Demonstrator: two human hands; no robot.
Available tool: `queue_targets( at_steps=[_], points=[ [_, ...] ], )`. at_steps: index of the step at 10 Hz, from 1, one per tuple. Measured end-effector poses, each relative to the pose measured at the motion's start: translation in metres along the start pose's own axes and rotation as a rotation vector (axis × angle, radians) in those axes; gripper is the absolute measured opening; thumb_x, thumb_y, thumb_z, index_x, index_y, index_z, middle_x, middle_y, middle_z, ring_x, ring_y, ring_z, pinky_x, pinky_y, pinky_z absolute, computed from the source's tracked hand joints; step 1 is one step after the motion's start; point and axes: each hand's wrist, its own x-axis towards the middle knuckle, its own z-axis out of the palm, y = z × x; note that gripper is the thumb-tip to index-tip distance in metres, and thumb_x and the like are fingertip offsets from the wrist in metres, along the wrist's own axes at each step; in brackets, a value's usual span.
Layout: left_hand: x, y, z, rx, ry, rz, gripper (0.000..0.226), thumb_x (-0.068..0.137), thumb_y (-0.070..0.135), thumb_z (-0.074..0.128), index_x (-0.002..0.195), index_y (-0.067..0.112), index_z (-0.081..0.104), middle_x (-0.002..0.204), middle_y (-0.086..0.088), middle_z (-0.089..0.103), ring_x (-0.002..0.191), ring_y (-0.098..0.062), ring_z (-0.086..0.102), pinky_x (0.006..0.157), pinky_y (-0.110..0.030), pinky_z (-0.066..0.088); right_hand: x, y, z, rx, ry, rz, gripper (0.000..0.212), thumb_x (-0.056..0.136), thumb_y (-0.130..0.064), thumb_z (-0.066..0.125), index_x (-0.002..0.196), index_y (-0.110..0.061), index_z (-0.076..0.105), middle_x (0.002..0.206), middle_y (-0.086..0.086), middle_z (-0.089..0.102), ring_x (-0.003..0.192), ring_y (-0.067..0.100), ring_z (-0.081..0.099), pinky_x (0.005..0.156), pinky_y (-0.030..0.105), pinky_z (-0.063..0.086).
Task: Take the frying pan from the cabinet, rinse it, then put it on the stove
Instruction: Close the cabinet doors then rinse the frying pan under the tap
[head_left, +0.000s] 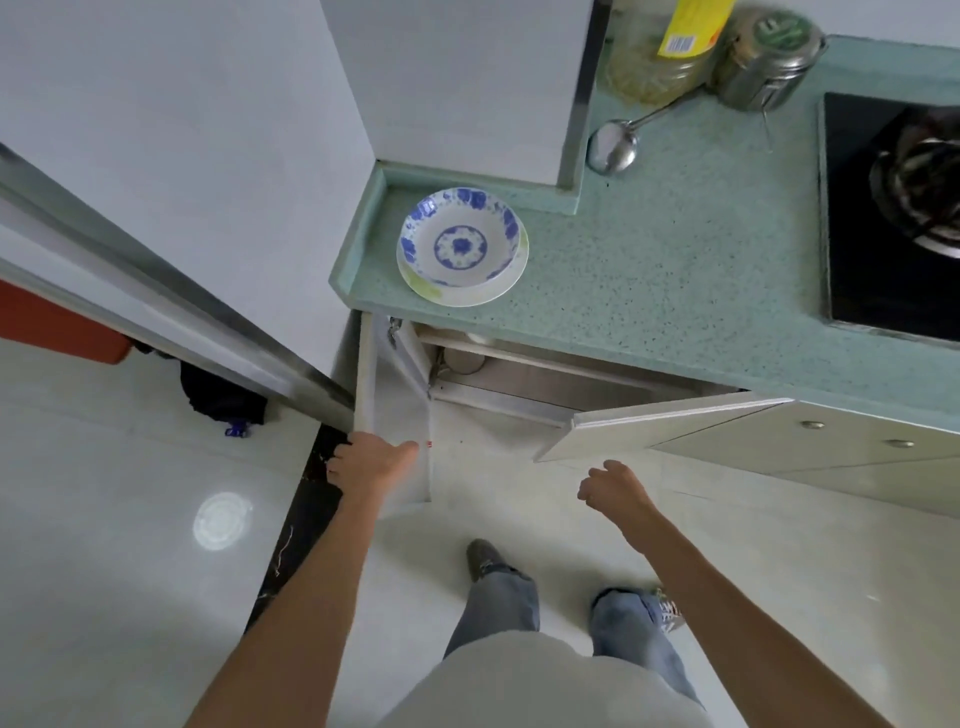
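The cabinet (519, 379) under the green counter stands with both white doors swung out. My left hand (371, 465) grips the outer edge of the left door (395, 395). My right hand (610, 486) hangs loosely curled, holding nothing, just below the edge of the right door (660, 423). Inside the cabinet I see a metal shelf and a round pale object (462, 361) at the back; whether it is the frying pan I cannot tell. The black stove (893, 218) with its burner sits at the far right of the counter.
A blue-patterned bowl (462, 241) on a plate rests on the green counter (675, 249). A metal ladle (615, 145), a glass jar (654, 73) and a steel canister (769, 57) stand at the back. A sliding door frame (171, 312) runs on my left. My feet are on the pale floor tiles.
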Motion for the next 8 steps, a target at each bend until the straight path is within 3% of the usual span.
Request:
queue_targets(
  at_steps=[1, 2, 3, 4, 5, 6, 8],
  points=[
    [-0.022, 0.024, 0.03, -0.284, -0.124, 0.063, 0.082, 0.069, 0.045, 0.068, 0.135, 0.002, 0.047, 0.135, -0.024, 0.051, 0.12, -0.038, 0.052, 0.093, -0.043, 0.047, 0.004, -0.004, -0.031, 0.204, -0.434, 0.203, 0.034, 0.053, -0.027, 0.092, 0.08, -0.021, 0.072, 0.069, -0.009, 0.061, 0.057, -0.007, 0.064, 0.073, 0.01, 0.049],
    [-0.036, 0.059, 0.036, -0.647, -0.445, 0.09, 0.043, 0.071, 0.033, 0.066, 0.105, 0.008, 0.066, 0.119, -0.017, 0.067, 0.105, -0.025, 0.062, 0.086, -0.036, 0.046, -0.001, -0.001, -0.045, 0.035, -0.383, 0.196, 0.004, 0.094, -0.01, 0.06, 0.092, -0.013, 0.059, 0.082, -0.005, 0.046, 0.111, 0.012, 0.057, 0.093, 0.02, 0.036],
    [-0.056, 0.096, 0.04, -0.612, -0.472, 0.232, 0.032, 0.086, 0.021, 0.057, 0.109, -0.001, 0.06, 0.108, -0.01, 0.057, 0.097, -0.024, 0.056, 0.081, -0.033, 0.047, -0.006, 0.009, -0.05, 0.213, -0.346, 0.274, 0.008, 0.096, -0.009, 0.052, 0.089, -0.01, 0.055, 0.092, 0.004, 0.052, 0.105, 0.01, 0.053, 0.083, 0.013, 0.036],
    [-0.086, 0.123, 0.049, -0.257, -0.357, 0.449, 0.032, 0.095, 0.011, 0.047, 0.124, 0.0, 0.055, 0.117, -0.018, 0.054, 0.106, -0.031, 0.055, 0.081, -0.031, 0.042, -0.013, 0.028, -0.043, 0.493, -0.169, 0.427, 0.056, 0.094, -0.003, 0.045, 0.148, -0.008, 0.034, 0.147, 0.013, 0.046, 0.128, 0.025, 0.051, 0.087, 0.018, 0.044],
    [-0.111, 0.132, 0.063, 0.123, -0.279, 0.711, 0.042, 0.096, 0.015, 0.049, 0.136, 0.005, 0.052, 0.137, -0.015, 0.056, 0.125, -0.033, 0.053, 0.1, -0.036, 0.043, -0.035, 0.037, -0.055, 0.452, -0.067, 0.355, 0.058, 0.087, 0.0, 0.047, 0.144, -0.013, 0.044, 0.14, 0.012, 0.055, 0.126, 0.03, 0.053, 0.1, 0.034, 0.047],
    [-0.132, 0.149, 0.071, 0.39, -0.234, 0.916, 0.042, 0.093, 0.017, 0.05, 0.134, 0.007, 0.053, 0.131, -0.017, 0.057, 0.12, -0.033, 0.056, 0.097, -0.043, 0.049, -0.049, 0.058, -0.068, 0.354, -0.022, 0.322, 0.055, 0.088, -0.003, 0.049, 0.142, -0.012, 0.046, 0.136, 0.013, 0.058, 0.123, 0.032, 0.055, 0.103, 0.038, 0.045],
    [-0.193, 0.205, 0.086, 0.708, -0.178, 1.075, 0.049, 0.094, 0.023, 0.049, 0.142, 0.009, 0.046, 0.142, -0.015, 0.049, 0.13, -0.033, 0.048, 0.101, -0.045, 0.046, -0.093, 0.117, -0.099, 0.253, 0.031, 0.275, 0.055, 0.088, -0.004, 0.05, 0.142, -0.01, 0.045, 0.137, 0.013, 0.054, 0.126, 0.032, 0.053, 0.106, 0.039, 0.04]
  ],
)
